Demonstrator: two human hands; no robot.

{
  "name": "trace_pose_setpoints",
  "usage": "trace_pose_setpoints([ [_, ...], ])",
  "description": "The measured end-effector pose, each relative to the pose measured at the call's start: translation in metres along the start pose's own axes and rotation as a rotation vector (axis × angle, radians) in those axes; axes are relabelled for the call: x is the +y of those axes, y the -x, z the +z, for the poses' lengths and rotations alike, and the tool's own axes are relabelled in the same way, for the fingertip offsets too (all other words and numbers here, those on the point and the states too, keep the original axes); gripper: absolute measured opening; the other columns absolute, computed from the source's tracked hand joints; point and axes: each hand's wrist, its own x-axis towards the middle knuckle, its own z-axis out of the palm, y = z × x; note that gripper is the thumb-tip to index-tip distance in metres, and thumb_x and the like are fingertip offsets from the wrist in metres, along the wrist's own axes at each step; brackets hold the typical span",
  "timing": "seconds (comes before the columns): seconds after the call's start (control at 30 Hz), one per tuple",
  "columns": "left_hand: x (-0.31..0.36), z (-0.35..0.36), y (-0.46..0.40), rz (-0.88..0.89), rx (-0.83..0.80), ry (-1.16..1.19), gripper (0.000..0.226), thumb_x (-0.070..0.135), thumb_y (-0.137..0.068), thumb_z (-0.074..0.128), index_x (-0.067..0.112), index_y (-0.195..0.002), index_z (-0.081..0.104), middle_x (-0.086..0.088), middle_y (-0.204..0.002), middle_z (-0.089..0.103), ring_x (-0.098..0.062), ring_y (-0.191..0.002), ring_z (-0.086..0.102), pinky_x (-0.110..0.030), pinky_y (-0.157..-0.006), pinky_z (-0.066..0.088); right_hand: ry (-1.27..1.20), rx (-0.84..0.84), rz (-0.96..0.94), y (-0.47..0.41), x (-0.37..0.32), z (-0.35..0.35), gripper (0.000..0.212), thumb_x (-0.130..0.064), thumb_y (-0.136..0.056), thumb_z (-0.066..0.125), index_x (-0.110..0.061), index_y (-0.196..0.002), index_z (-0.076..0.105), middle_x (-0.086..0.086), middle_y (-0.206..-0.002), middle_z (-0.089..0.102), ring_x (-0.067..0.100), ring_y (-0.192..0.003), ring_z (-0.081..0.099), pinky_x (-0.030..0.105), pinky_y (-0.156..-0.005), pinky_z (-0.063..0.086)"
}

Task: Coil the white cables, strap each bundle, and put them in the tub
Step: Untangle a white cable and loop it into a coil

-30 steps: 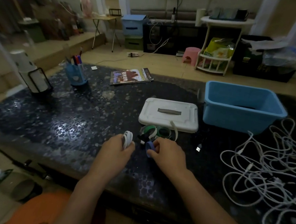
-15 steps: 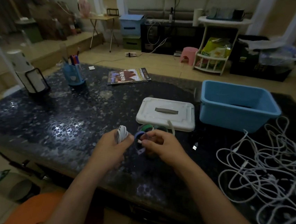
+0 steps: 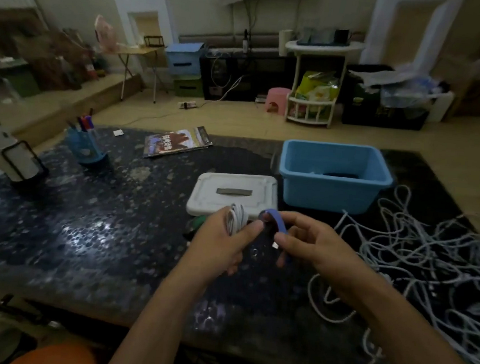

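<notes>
The coiled cable bundle is white. The strap is blue. The loose cables on the tabletop are white. The tub is light blue throughout. The lid is white with a grey rectangular centre strip. The tabletop is black with a pale, pebble-like speckled pattern. The pen holder is blue; the pens in it show red and dark blue. The magazine has a multicoloured cover. The stool is pink.
</notes>
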Motion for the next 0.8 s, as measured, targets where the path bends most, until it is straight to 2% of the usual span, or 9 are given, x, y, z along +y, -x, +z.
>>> trace_pose_setpoints([
  [0.13, -0.006, 0.044, -0.015, 0.053, 0.015, -0.251, 0.025, 0.032, -0.093, 0.068, 0.011, -0.101, 0.056, -0.001, -0.060, 0.049, -0.015, -0.048, 0.043, -0.032, -0.046, 0.037, 0.013, 0.140, 0.007, 0.023, 0.006, -0.024, 0.029, 0.001, -0.101, 0.048, -0.020, -0.113, 0.064, 0.004, -0.093, 0.066, 0.009, -0.055, 0.063, 0.019, -0.054, 0.050],
  [0.23, -0.010, 0.075, -0.022, 0.110, -0.016, -0.402, 0.031, 0.039, -0.088, 0.071, 0.015, -0.086, 0.051, 0.000, -0.068, 0.049, -0.016, -0.061, 0.048, -0.039, -0.057, 0.041, 0.071, 0.346, 0.023, 0.037, 0.015, -0.036, 0.029, 0.008, -0.097, 0.039, -0.012, -0.095, 0.061, 0.007, -0.087, 0.065, 0.011, -0.046, 0.054, 0.020, -0.047, 0.043],
  [0.3, -0.012, 0.094, -0.024, 0.142, -0.032, -0.513, 0.031, 0.041, -0.087, 0.071, 0.016, -0.084, 0.053, 0.005, -0.074, 0.055, -0.012, -0.067, 0.053, -0.034, -0.063, 0.043, 0.008, 0.499, 0.067, 0.045, 0.021, -0.041, 0.026, 0.000, -0.100, 0.040, -0.008, -0.086, 0.061, 0.005, -0.070, 0.057, 0.006, -0.044, 0.048, 0.019, -0.047, 0.039],
  [0.37, -0.011, 0.110, -0.023, 0.161, -0.075, -0.583, 0.026, 0.041, -0.088, 0.068, 0.020, -0.086, 0.055, 0.007, -0.080, 0.059, -0.007, -0.073, 0.057, -0.031, -0.065, 0.045, 0.045, 0.577, 0.117, 0.052, 0.027, -0.046, 0.029, -0.025, -0.102, 0.047, -0.011, -0.083, 0.063, 0.000, -0.063, 0.053, 0.009, -0.053, 0.052, 0.026, -0.055, 0.041],
  [0.47, -0.011, 0.122, -0.020, 0.172, -0.131, -0.613, 0.017, 0.038, -0.093, 0.061, 0.022, -0.090, 0.056, 0.007, -0.084, 0.061, -0.006, -0.077, 0.060, -0.036, -0.070, 0.051, 0.220, 0.530, 0.097, 0.056, 0.033, -0.048, 0.037, -0.053, -0.092, 0.058, -0.022, -0.074, 0.059, -0.015, -0.063, 0.059, 0.002, -0.060, 0.055, 0.023, -0.060, 0.042],
  [0.53, -0.012, 0.124, -0.019, 0.171, -0.123, -0.644, 0.013, 0.035, -0.094, 0.058, 0.022, -0.091, 0.055, 0.007, -0.084, 0.063, -0.006, -0.077, 0.061, -0.038, -0.072, 0.053, 0.270, 0.495, 0.074, 0.054, 0.036, -0.052, 0.038, -0.061, -0.088, 0.060, -0.024, -0.083, 0.066, -0.010, -0.077, 0.069, 0.001, -0.069, 0.063, 0.020, -0.063, 0.046],
  [0.63, -0.014, 0.116, -0.015, 0.181, -0.116, -0.694, 0.015, 0.038, -0.093, 0.059, 0.026, -0.087, 0.051, 0.008, -0.081, 0.061, -0.005, -0.075, 0.059, -0.035, -0.067, 0.050, 0.366, 0.458, 0.007, 0.052, 0.036, -0.056, 0.047, -0.066, -0.084, 0.061, -0.019, -0.080, 0.067, 0.001, -0.072, 0.065, 0.011, -0.064, 0.061, 0.029, -0.060, 0.045],
  [0.73, -0.013, 0.110, -0.008, 0.188, -0.140, -0.692, 0.023, 0.036, -0.094, 0.059, 0.033, -0.078, 0.043, 0.011, -0.076, 0.055, -0.001, -0.069, 0.054, -0.021, -0.056, 0.037, 0.421, 0.392, 0.040, 0.050, 0.034, -0.050, 0.061, -0.072, -0.082, 0.052, -0.012, -0.081, 0.061, 0.010, -0.073, 0.060, 0.023, -0.067, 0.058, 0.037, -0.062, 0.043],
  [0.8, -0.011, 0.112, -0.003, 0.197, -0.161, -0.693, 0.019, 0.033, -0.093, 0.059, 0.036, -0.081, 0.044, 0.013, -0.079, 0.055, -0.001, -0.073, 0.054, -0.020, -0.058, 0.038, 0.442, 0.378, 0.054, 0.048, 0.033, -0.045, 0.049, -0.059, -0.093, 0.049, -0.012, -0.081, 0.057, 0.005, -0.070, 0.057, 0.018, -0.064, 0.054, 0.036, -0.063, 0.041],
])
